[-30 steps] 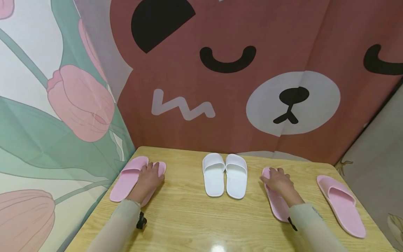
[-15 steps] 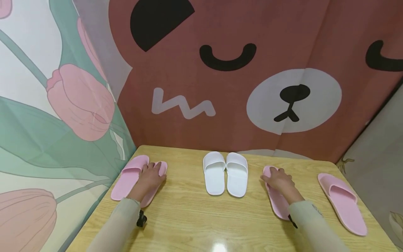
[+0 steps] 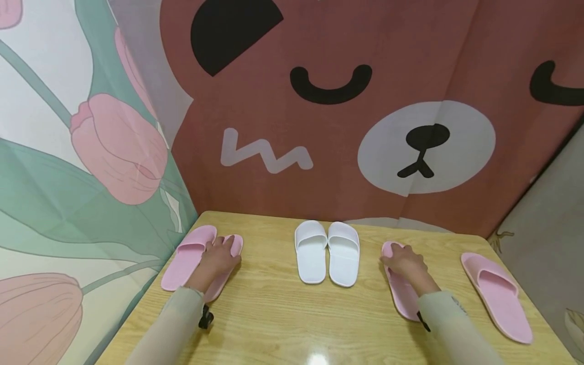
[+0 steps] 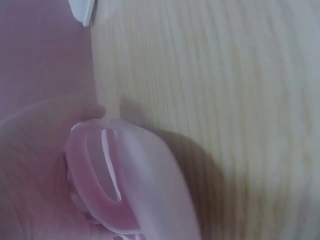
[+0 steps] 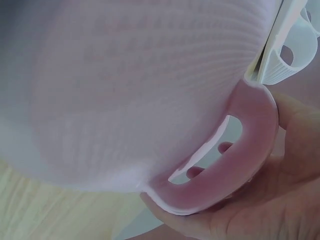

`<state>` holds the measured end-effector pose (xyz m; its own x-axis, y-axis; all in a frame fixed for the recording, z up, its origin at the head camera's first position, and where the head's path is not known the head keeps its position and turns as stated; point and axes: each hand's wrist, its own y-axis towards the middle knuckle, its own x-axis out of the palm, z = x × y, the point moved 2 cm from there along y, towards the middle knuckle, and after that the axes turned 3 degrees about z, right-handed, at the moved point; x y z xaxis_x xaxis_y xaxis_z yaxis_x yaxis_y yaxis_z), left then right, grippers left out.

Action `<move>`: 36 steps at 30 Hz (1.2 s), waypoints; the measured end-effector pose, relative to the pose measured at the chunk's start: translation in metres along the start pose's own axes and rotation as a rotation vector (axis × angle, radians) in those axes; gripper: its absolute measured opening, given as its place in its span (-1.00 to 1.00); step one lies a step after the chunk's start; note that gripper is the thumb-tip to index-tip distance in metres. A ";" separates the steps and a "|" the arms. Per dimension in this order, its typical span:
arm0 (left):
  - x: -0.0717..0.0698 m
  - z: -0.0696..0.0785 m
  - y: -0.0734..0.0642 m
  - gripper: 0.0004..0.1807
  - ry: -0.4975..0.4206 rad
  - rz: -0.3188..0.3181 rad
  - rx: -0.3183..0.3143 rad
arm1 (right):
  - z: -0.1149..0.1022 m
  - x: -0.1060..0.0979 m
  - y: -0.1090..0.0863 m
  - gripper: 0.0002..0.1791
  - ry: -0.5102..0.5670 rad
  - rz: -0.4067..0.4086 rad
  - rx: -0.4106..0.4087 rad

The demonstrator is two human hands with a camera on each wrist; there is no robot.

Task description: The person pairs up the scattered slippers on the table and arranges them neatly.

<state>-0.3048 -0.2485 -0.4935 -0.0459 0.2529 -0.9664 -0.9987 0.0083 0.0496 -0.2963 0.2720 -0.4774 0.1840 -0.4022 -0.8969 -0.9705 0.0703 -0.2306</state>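
My left hand grips a pink slipper over its strap, at the left of the table. Its open toe and sole show in the left wrist view, with the hand wrapped round the strap. Right beside it lies a second pink slipper, partly behind that hand. On the right side, my right hand holds another pink slipper by the strap. In the right wrist view fingers curl round the strap's outside, and the ribbed sole faces the camera. Farther right lies a pink slipper that neither hand touches.
A pair of white slippers, a left one and a right one, stands side by side at the table's back edge, between the hands. The wooden table meets a bear-print cloth behind and a tulip-print cloth on the left.
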 end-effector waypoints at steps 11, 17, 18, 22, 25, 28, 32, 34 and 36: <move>-0.001 0.003 -0.001 -0.16 -0.005 -0.006 0.004 | 0.003 -0.001 -0.002 -0.12 -0.021 0.032 -0.033; -0.001 0.003 0.001 -0.15 -0.004 0.018 0.001 | 0.004 -0.005 -0.002 -0.10 -0.027 0.054 -0.060; -0.001 0.003 0.001 -0.14 -0.007 0.022 -0.001 | 0.004 -0.007 -0.002 -0.10 -0.023 0.054 -0.054; -0.001 0.002 0.003 -0.13 -0.026 0.030 -0.006 | 0.003 -0.010 -0.001 -0.08 -0.001 0.052 -0.039; -0.002 0.004 0.003 -0.14 -0.031 0.025 -0.008 | 0.001 -0.011 -0.001 -0.08 0.002 0.053 -0.041; -0.003 0.006 0.003 -0.13 -0.033 0.018 -0.006 | -0.001 -0.011 0.000 -0.08 -0.006 0.059 -0.050; -0.004 0.009 0.006 -0.13 -0.028 0.019 0.013 | -0.003 -0.013 0.003 -0.08 -0.017 0.063 -0.055; -0.006 0.010 0.006 -0.13 -0.025 0.019 0.021 | -0.005 -0.014 0.004 -0.07 -0.019 0.059 -0.050; -0.008 0.011 0.006 -0.13 -0.018 0.018 0.029 | -0.006 -0.015 0.005 -0.06 -0.018 0.054 -0.044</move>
<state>-0.3102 -0.2395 -0.4824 -0.0636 0.2704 -0.9607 -0.9967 0.0317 0.0749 -0.3050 0.2727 -0.4623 0.1339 -0.3822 -0.9143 -0.9849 0.0512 -0.1656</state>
